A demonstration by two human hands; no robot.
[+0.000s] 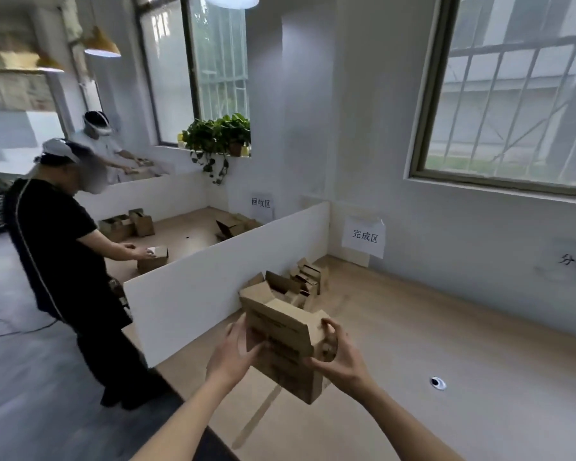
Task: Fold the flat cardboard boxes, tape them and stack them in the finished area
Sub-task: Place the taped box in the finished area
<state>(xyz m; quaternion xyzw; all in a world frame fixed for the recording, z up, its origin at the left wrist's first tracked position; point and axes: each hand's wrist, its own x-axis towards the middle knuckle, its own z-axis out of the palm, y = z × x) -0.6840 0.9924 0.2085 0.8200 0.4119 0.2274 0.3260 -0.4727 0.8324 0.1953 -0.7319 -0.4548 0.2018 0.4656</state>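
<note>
From the head view, both hands hold one box (281, 344) up in the air over the worktop (446, 327). The left hand (230, 356) grips its near side. The right hand (338, 352) grips the far end, and a tape roll (328, 348) seems tucked there too. The box looks folded into shape, so I think taping comes next. A pile (300, 282) of boxes sits further back by the white wall (213, 281), under a paper sign (364, 236).
</note>
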